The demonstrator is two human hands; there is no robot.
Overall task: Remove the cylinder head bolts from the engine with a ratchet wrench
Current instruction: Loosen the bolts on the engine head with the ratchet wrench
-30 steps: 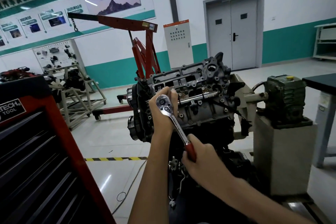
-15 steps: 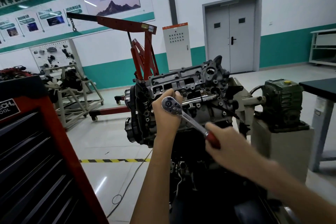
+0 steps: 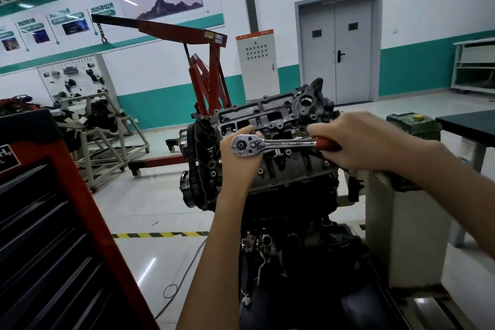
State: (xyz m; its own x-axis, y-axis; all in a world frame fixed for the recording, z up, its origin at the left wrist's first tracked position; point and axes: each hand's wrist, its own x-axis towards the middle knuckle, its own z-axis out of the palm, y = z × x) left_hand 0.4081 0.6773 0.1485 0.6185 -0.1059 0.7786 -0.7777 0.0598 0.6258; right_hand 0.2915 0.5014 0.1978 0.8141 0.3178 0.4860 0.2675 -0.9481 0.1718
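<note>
White walls with a teal band close off the workshop behind, with a grey double door (image 3: 337,48) at the back and a pale cabinet (image 3: 257,61) to its left; a red hoist (image 3: 206,72) stands on the glossy floor (image 3: 150,206) behind the engine (image 3: 284,171), its boom reaching left with a chain hanging from the tip; a strip of yellow-and-black tape (image 3: 160,235) crosses the floor nearer me; a red and black tool chest (image 3: 53,222) fills the lower left.

The engine is mounted on a stand in front of me, turned so the grey face of the cylinder head looks toward me; a green gearbox (image 3: 412,126) sits on a grey pedestal (image 3: 401,236) at its right end, and the corner of a dark worktop (image 3: 468,126) shows beyond that.

The ratchet (image 3: 281,143) lies almost level across the upper part of the head, chrome head to the left, red handle to the right; my left hand (image 3: 235,166) is wrapped round the ratchet's head from behind, fingers curled over the top, holding it against the engine; my right hand (image 3: 359,142) grips the red handle in a closed fist; what the ratchet is seated on is hidden behind my left hand, so I cannot tell.
</note>
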